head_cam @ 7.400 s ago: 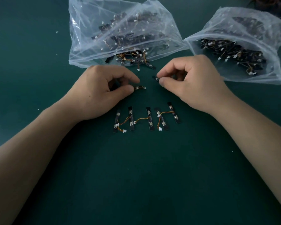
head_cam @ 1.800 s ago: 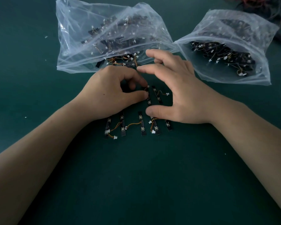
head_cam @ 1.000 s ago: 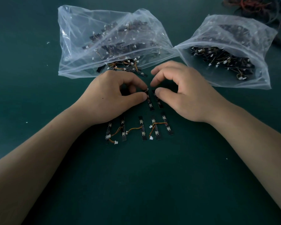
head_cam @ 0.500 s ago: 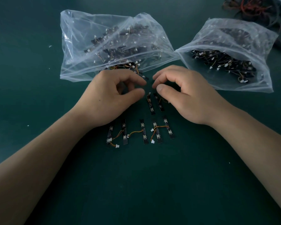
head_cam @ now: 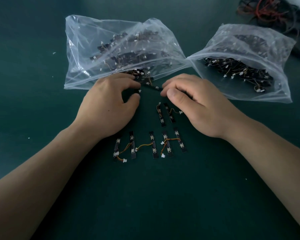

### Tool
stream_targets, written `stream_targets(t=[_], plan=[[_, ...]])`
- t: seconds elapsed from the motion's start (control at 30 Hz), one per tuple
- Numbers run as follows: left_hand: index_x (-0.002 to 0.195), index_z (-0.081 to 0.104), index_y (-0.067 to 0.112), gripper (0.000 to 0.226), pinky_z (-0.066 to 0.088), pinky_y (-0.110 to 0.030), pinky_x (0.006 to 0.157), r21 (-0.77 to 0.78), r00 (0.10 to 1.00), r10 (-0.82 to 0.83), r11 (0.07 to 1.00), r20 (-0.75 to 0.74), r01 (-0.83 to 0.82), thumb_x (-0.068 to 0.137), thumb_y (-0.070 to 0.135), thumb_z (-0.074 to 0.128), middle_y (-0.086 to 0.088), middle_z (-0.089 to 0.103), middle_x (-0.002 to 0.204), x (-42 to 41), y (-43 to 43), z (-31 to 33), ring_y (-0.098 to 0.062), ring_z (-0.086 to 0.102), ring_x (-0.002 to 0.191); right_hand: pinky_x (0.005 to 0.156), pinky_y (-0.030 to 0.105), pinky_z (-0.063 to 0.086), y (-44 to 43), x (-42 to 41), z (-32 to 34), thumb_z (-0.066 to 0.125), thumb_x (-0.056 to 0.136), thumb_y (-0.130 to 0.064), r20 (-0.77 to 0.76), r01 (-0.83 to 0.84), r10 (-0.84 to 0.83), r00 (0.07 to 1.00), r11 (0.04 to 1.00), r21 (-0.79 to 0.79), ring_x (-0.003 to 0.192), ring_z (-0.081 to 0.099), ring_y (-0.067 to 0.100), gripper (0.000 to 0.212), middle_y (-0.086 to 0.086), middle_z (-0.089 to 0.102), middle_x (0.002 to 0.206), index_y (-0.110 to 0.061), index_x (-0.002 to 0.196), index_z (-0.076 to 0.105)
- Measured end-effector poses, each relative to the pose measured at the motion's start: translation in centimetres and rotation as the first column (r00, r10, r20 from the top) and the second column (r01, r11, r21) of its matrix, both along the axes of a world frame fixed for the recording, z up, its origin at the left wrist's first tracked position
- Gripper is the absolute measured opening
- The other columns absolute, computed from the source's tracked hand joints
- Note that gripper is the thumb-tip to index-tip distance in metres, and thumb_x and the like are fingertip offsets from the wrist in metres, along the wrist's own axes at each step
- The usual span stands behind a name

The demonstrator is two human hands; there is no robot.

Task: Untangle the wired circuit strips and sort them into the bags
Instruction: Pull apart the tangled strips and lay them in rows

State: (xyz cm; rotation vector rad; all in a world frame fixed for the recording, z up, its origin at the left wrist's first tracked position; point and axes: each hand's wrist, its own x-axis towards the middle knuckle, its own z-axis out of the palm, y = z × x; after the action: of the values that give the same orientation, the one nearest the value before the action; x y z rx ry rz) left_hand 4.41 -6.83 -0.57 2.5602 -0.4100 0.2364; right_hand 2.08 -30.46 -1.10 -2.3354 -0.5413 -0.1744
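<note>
My left hand (head_cam: 107, 108) and right hand (head_cam: 201, 108) each pinch an end of a circuit strip (head_cam: 153, 86) at the left bag (head_cam: 93, 49) mouth, toward the counter (head_cam: 42, 118) far edge; it looks light and stiff, so I would hold the board, not the thin wires.

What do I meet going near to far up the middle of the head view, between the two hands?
Row of five wired strips → pair of wired strips → strip at the bag mouth → left clear bag, holding many more strips.
</note>
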Motion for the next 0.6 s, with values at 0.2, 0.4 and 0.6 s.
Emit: stream_targets(t=[0.2, 0.4, 0.6], plan=[[0.122, 0.076, 0.027, 0.029, 0.041, -0.019, 0.085, -0.094, 1.000, -0.021, 0.995, 0.016, 0.022, 0.095, 0.026, 0.068, 0.020, 0.064, 0.134, 0.01, -0.13, -0.09, 0.008, 0.054, 0.083, 0.124, 0.049, 0.018, 0.23, 0.18, 0.00, 0.025, 0.107, -0.061, -0.075, -0.031, 0.017, 0.997, 0.983, -0.182, 0.149, 0.030, 0.002, 0.055, -0.018, 0.044, 0.158, -0.038, 0.137, 0.064], [0.119, 0.077, 0.025, 0.026, 0.036, 0.000, 0.074, -0.148, 0.998, -0.031, 0.988, 0.056, 0.039, 0.094, 0.020, 0.069, 0.018, 0.065, 0.125, -0.25, -0.20, 0.00, 0.010, 0.056, 0.077, 0.121, 0.043, 0.024, 0.27, 0.22, -0.18, 0.025, 0.107, -0.059, -0.062, -0.021, 0.013, 0.998, 0.991, -0.135, 0.138, 0.040, 0.004, 0.058, -0.016, 0.052, 0.140, -0.028, 0.124, 0.071], [0.112, 0.078, 0.028, 0.020, 0.038, -0.001, 0.064, -0.227, 0.996, 0.069, 0.973, 0.060, -0.053, 0.094, 0.022, 0.072, 0.029, 0.065, 0.096, -0.41, -0.08, 0.04, -0.009, 0.058, 0.074, 0.100, 0.013, 0.041, 0.06, 0.18, -0.08, 0.044, 0.109, -0.041, -0.009, 0.090, -0.089, 0.996, 0.982, 0.168, 0.119, 0.057, -0.004, 0.045, -0.010, 0.062, 0.124, -0.008, 0.110, 0.075]])
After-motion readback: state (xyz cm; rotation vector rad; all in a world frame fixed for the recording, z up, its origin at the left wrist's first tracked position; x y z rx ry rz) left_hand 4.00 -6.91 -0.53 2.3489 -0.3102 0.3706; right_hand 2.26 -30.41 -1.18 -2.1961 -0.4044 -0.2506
